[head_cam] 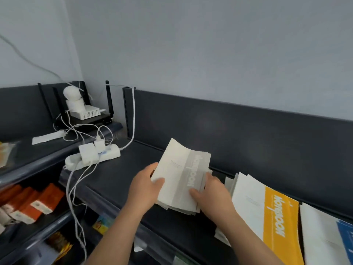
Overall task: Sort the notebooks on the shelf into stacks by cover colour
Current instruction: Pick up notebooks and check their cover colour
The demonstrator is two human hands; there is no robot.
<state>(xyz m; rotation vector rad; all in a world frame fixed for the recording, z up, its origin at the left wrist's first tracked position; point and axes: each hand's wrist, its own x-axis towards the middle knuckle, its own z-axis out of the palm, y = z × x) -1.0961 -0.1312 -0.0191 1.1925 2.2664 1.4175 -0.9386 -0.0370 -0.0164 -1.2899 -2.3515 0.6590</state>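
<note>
Both hands are gripping a stack of thin grey-banded white paper notebooks (pixel 181 176), lifted and tilted above the dark flat metal shelf (pixel 118 180), near its middle. The left hand (pixel 146 185) is clamping the stack's left edge, thumb lying on the top cover, fingers hidden under it. The right hand (pixel 212 194) is clamping the lower right edge, thumb on the grey band, fingers curling behind. The hands are sitting apart, one at each side of the stack. Just right of the right hand, a yellow-banded white notebook (pixel 267 213) is lying on the shelf atop other white sheets, and a blue-banded white notebook (pixel 332 240) is lying further right, beside it. A white plastic power strip (pixel 93 156) with plugged adapters and trailing white cables is sitting at the shelf's left end, well apart from the stack. Orange boxes (pixel 36 203) are showing on a lower shelf at left.
</note>
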